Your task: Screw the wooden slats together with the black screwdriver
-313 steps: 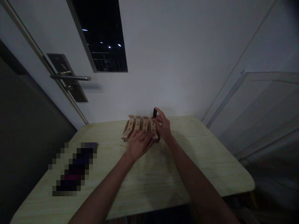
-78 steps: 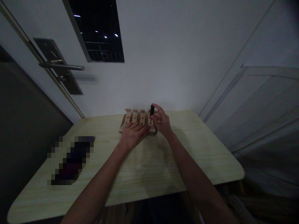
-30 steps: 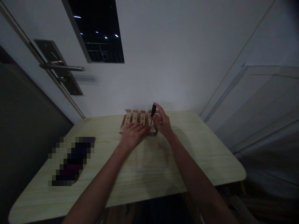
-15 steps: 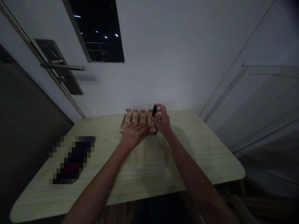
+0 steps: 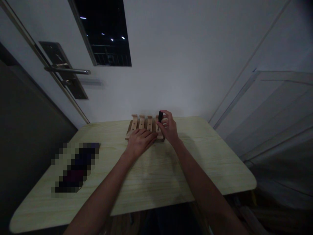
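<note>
Near the far edge of the table lies a wooden hook rack [image 5: 149, 122], with several pale curved hooks side by side on a brown backing board; dark holes show in the hooks. My left hand [image 5: 140, 142] rests flat across its near side, fingers stretched out and covering the lower ends of some hooks. In my right hand [image 5: 170, 129], pinched between thumb and fingers, is a small screwdriver [image 5: 160, 116] with a black handle. It stands nearly upright over the rightmost hook, its thin shaft pointing down at it. Whether the tip sits in a screw is too small to tell.
The pale wood-grain table [image 5: 215, 169] has rounded near corners and meets a white door [image 5: 183, 65] at the back. A pixelated dark item [image 5: 78, 166] lies at the table's left. A metal door handle [image 5: 68, 70] juts out at upper left.
The screwdriver handle has tilted a little and shifted slightly left along with my right fingers. My left hand stays in place on the rack. The whole view has moved very slightly.
</note>
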`<act>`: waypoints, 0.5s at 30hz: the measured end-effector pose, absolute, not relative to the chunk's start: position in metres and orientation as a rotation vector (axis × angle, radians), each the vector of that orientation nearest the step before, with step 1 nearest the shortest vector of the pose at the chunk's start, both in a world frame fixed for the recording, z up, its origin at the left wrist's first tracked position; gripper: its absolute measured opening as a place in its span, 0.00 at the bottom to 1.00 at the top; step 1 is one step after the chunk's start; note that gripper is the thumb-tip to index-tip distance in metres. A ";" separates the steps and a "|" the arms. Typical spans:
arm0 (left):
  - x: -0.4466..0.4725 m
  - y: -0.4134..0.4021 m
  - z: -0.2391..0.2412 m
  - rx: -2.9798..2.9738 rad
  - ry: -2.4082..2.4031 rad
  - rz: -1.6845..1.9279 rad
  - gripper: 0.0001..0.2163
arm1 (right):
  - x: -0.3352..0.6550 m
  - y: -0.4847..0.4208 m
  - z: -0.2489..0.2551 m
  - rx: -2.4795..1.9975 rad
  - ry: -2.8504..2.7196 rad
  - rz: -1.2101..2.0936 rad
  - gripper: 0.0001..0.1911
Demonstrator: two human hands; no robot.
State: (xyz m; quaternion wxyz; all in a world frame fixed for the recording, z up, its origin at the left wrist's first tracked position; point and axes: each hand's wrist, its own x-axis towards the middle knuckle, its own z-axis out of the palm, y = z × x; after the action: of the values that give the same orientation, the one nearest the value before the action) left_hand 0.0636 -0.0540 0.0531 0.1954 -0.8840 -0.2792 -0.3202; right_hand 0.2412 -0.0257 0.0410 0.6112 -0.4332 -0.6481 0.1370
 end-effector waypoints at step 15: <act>0.064 -0.055 0.053 -2.480 -0.780 -0.892 0.09 | 0.242 -0.024 0.040 -1.012 -1.483 0.382 0.27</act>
State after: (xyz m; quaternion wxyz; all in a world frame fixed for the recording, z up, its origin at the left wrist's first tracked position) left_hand 0.0640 -0.0548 0.0534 0.1951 -0.8849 -0.2784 -0.3184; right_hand 0.2416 -0.0240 0.0397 0.6078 -0.4378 -0.6416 0.1653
